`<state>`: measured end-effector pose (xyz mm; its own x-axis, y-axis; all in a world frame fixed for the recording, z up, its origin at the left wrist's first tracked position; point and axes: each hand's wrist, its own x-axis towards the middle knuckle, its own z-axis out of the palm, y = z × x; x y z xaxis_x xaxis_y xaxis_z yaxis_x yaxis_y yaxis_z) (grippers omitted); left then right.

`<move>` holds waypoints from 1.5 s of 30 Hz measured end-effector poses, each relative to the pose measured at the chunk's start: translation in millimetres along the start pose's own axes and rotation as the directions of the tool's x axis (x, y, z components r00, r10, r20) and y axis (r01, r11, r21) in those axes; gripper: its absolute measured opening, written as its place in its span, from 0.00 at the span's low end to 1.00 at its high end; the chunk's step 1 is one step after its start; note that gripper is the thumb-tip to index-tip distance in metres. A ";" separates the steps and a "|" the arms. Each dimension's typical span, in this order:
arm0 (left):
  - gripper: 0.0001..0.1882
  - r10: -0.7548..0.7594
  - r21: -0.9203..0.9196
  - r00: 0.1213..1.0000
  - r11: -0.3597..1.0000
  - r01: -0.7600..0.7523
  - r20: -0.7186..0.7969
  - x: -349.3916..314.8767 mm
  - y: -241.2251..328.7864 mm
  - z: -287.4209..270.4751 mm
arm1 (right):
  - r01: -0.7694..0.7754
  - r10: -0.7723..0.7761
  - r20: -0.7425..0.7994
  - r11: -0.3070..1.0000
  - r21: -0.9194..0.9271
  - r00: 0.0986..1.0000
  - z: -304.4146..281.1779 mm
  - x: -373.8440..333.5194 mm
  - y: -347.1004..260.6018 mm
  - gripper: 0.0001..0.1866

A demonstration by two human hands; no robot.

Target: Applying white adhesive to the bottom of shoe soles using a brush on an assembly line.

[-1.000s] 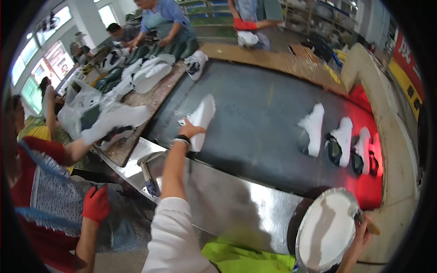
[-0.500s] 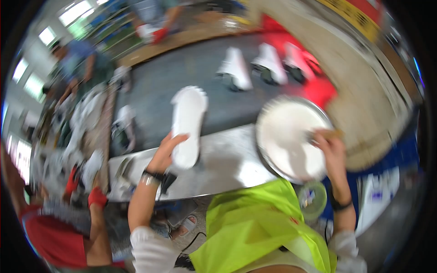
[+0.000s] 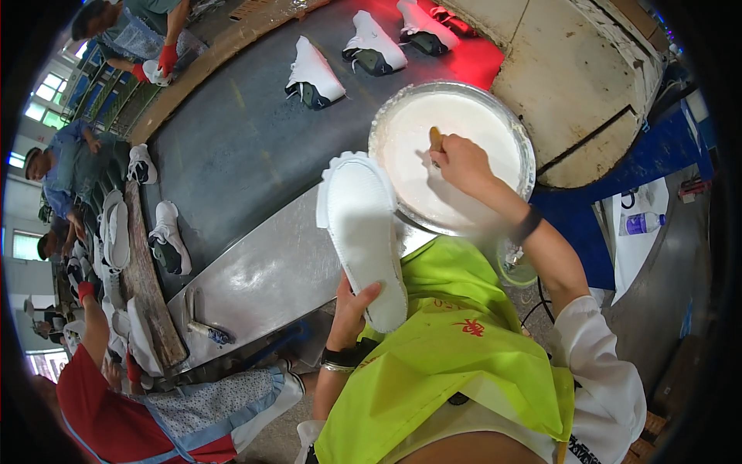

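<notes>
My left hand [image 3: 349, 313] is closed around the narrow end of a white shoe sole [image 3: 362, 224]. The sole is tilted up beside the basin, its toothed wide end overlapping the left rim in view. Over the round metal basin [image 3: 529, 158] of white, paste-like liquid [image 3: 413, 127], my right hand [image 3: 464, 164] grips a brush [image 3: 436, 138]. Only the brush's short wooden handle shows; its bristles are hidden by my fingers or the liquid, I cannot tell which.
White-and-dark shoes [image 3: 375, 46] stand on the dark conveyor belt [image 3: 232, 147], near red light. A metal ledge [image 3: 263, 271] borders it, with a small tool [image 3: 209, 332] on it. At left, a red-sleeved person [image 3: 100, 394] works beside a wooden board [image 3: 145, 255] and more shoes.
My view has turned. The sole has come closer to my body and the basin's left side. My right hand, with the brush, has moved from the basin's right side toward its middle.
</notes>
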<state>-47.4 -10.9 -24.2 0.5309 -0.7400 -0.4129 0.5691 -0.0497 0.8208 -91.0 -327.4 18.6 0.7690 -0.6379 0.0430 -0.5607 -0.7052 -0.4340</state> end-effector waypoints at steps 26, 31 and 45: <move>0.41 -0.064 0.004 0.997 0.998 0.064 0.039 17.3 13.3 1.1 | 0.154 -0.094 -0.143 0.854 0.497 0.985 -0.1 -5.6 -63.8 0.17; 0.42 -0.021 0.073 1.000 0.997 0.021 0.008 14.1 9.3 5.4 | 0.078 -0.055 -0.055 0.775 0.627 0.997 -9.6 -53.1 -81.5 0.16; 0.48 0.157 0.073 0.986 0.986 -0.153 -0.056 18.2 -10.9 18.1 | 0.082 -0.028 -0.098 0.799 0.595 0.995 -10.7 -59.2 -152.0 0.15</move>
<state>-55.3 -36.0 -33.5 0.6483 -0.6997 -0.3001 0.4340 0.0157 0.9008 -54.6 -185.8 91.7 0.7506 -0.6450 0.1437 -0.2027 -0.4316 -0.8790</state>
